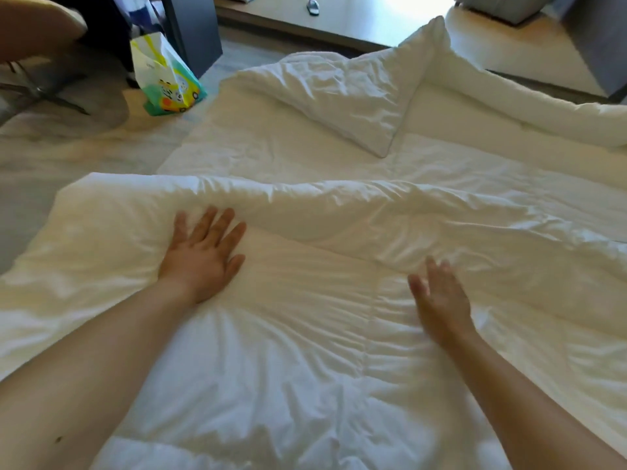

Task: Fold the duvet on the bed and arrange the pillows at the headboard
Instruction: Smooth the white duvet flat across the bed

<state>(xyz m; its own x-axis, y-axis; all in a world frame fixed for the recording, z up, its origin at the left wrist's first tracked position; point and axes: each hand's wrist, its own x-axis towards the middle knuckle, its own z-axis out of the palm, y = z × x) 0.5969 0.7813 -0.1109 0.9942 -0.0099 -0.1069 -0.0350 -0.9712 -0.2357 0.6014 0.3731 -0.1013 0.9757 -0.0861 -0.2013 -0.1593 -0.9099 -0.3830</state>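
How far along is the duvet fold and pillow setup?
Done: the white quilted duvet has one fold, its doubled edge running across the bed. In hand: the left hand presses flat on that fold; the right hand, blurred, is open over it. Left: further folds, and the white rectangular pillow lies askew mid-bed, not arranged.

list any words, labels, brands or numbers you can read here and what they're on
None can be read.
The colourful bag on the floor beside the bed carries cartoon prints and perhaps small lettering, but it is too blurred to read.
The white duvet, the pillow, and the small object on the far ledge show no visible text.
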